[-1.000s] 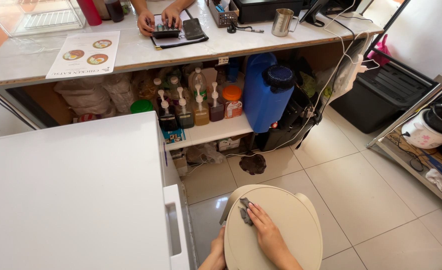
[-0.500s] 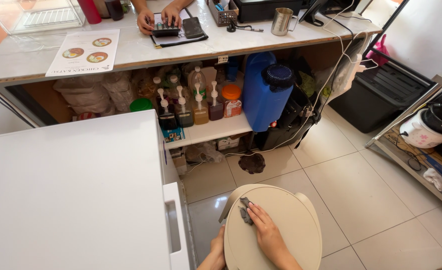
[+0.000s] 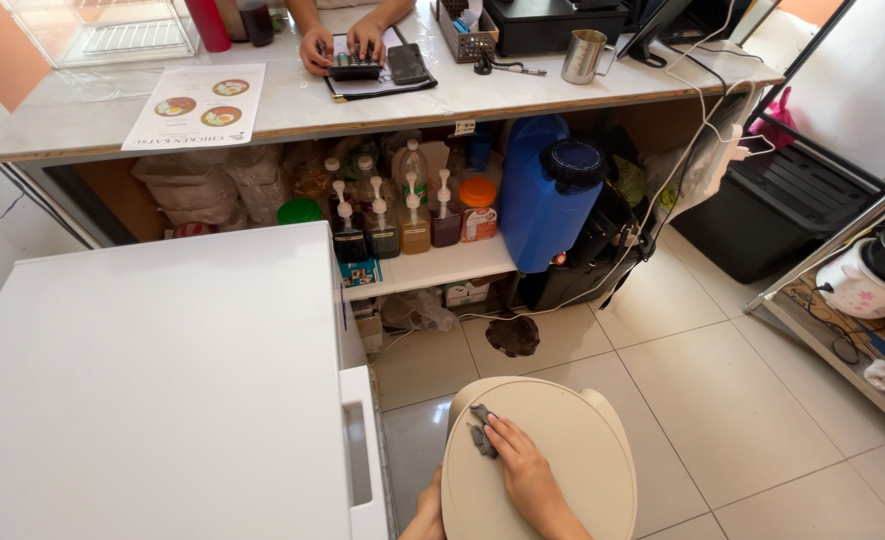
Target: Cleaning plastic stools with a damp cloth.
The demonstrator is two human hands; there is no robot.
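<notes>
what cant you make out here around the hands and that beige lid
- Left hand, head view: mostly cut off by the bottom edge and tucked under the beige lid; its grip cannot be told.
- The bin under that lid: hidden by the lid.
- The small grey thing at the right hand fingertips: too small to identify.
- The other person's hands at the counter: their arms are cut off by the top edge.

White pictured menu sheet (image 3: 197,105) on counter (image 3: 293,100)

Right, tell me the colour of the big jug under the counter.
The jug is blue with a darker blue round cap; the head view shows it, standing on the floor beside the shelf of bottles.
</notes>
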